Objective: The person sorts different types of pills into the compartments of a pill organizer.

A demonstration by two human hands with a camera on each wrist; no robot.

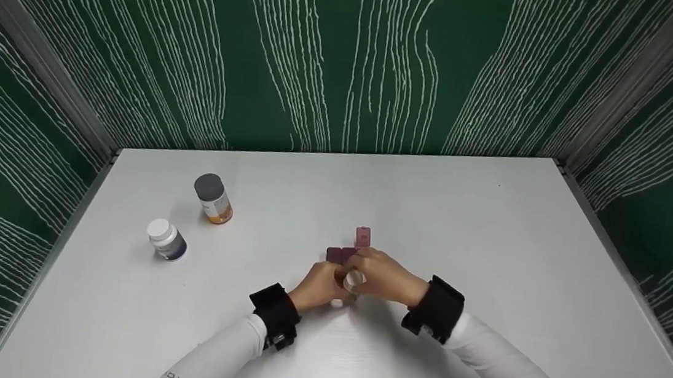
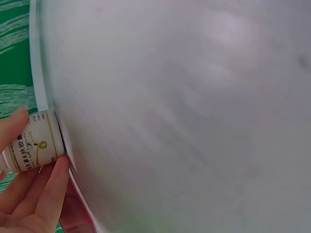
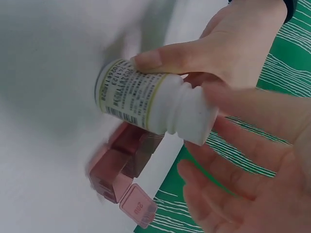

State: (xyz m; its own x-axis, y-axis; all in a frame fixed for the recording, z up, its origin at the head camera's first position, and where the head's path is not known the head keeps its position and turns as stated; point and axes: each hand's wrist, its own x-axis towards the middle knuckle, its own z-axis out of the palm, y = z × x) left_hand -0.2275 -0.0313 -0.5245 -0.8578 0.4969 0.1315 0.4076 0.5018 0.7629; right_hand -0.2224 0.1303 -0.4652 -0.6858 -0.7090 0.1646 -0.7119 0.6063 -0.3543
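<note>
A small white pill bottle (image 3: 131, 97) with printed label and yellow bands is in my left hand (image 1: 315, 286), thumb on one side and fingers on the other. In the right wrist view the bottle lies tilted, close over the table. My right hand (image 1: 388, 277) has its thumb and fingers at the white cap (image 3: 197, 116), slightly blurred. Just beyond my hands sits a dark red pill organizer (image 1: 334, 255). One of its pink lids (image 3: 138, 206) hangs open, and my hands partly cover the box in the head view.
On the left side of the white table (image 1: 470, 208) stand a bottle with a grey cap (image 1: 214, 198) and a dark-labelled bottle with a white cap (image 1: 167, 239). Green panels with white lines (image 1: 385, 64) rise behind the table and at both sides.
</note>
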